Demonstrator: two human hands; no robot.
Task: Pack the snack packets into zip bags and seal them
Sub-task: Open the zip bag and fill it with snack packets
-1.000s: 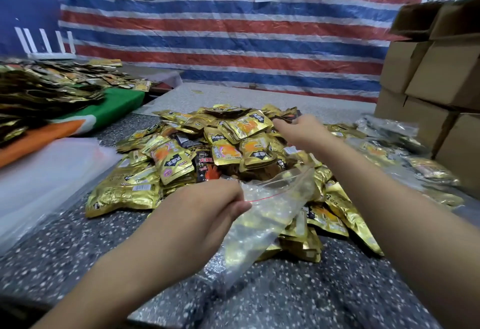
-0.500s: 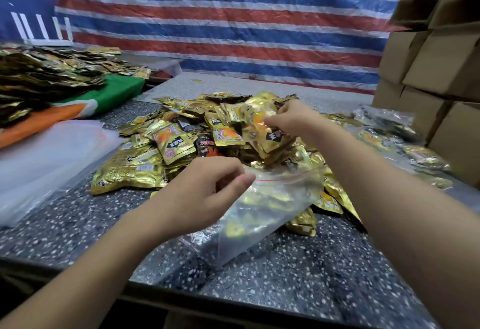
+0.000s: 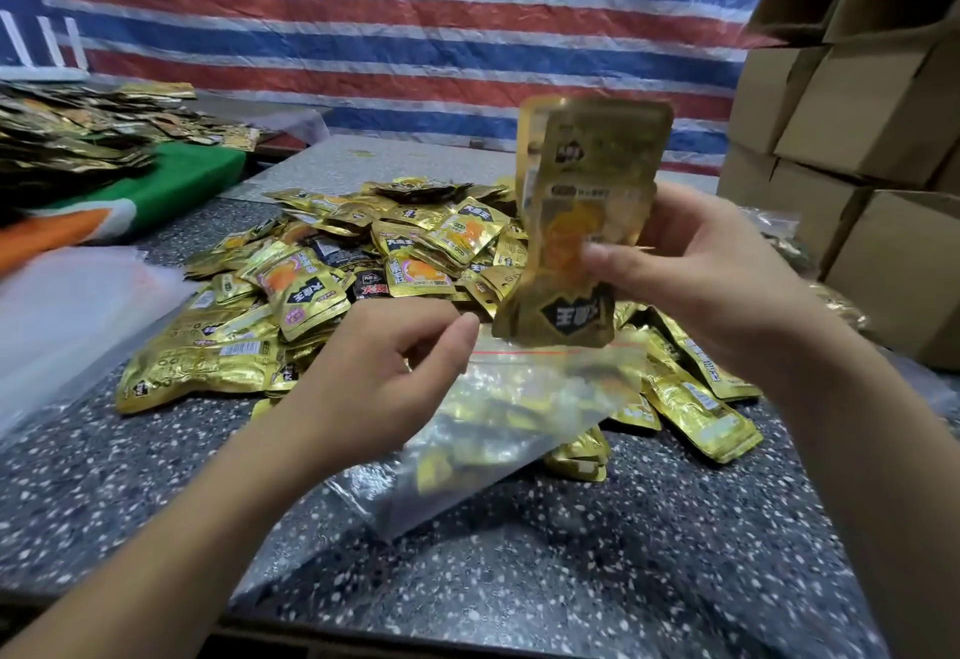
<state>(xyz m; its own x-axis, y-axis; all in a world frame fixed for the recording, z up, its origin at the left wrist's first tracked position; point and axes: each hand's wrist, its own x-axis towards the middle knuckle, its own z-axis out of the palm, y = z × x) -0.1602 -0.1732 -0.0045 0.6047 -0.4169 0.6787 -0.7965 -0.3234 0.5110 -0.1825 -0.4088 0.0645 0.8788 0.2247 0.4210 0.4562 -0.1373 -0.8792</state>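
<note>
Your right hand holds gold packets upright, just above the bag. Your left hand pinches the bag's top edge. The pile lies behind both hands.

gold snack packets printed 大满王, other print too blurred
</note>
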